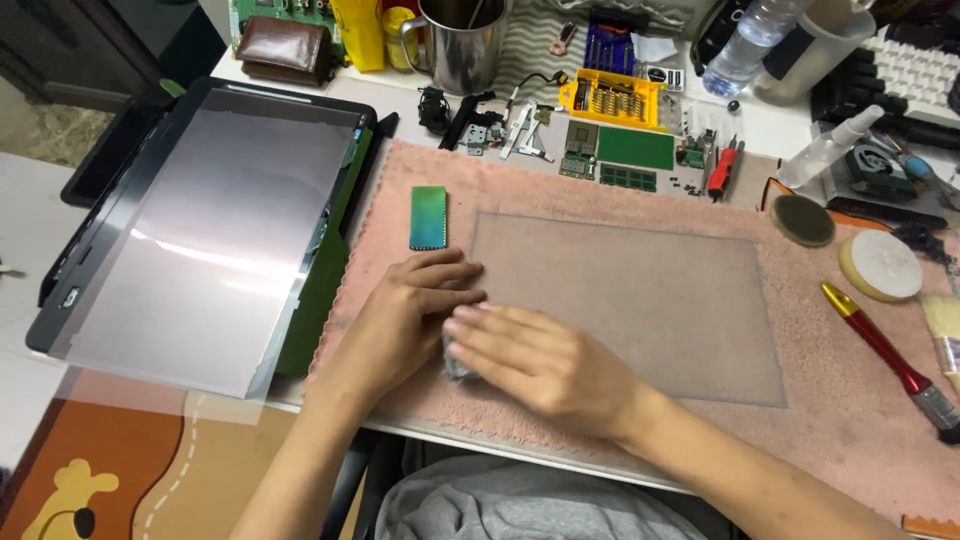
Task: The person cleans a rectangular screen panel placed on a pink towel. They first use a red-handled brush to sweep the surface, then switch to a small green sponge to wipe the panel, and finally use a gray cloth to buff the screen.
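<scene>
A clear plastic sheet (640,300) lies flat on a pink towel (860,440). My right hand (540,365) presses a small grey cloth (456,362) onto the sheet's near left corner. My left hand (405,315) rests flat beside it with fingertips holding down the sheet's left edge. A small green rectangular piece (428,217) lies on the towel just beyond my left hand.
A laptop screen assembly (200,240) with a grey film on it lies at left. Behind the towel are circuit boards (635,148), a yellow screwdriver bit case (612,98), a metal mug (462,45) and a water bottle (745,45). Round pads (880,265), a red-handled brush (885,355) and another brush lie at right.
</scene>
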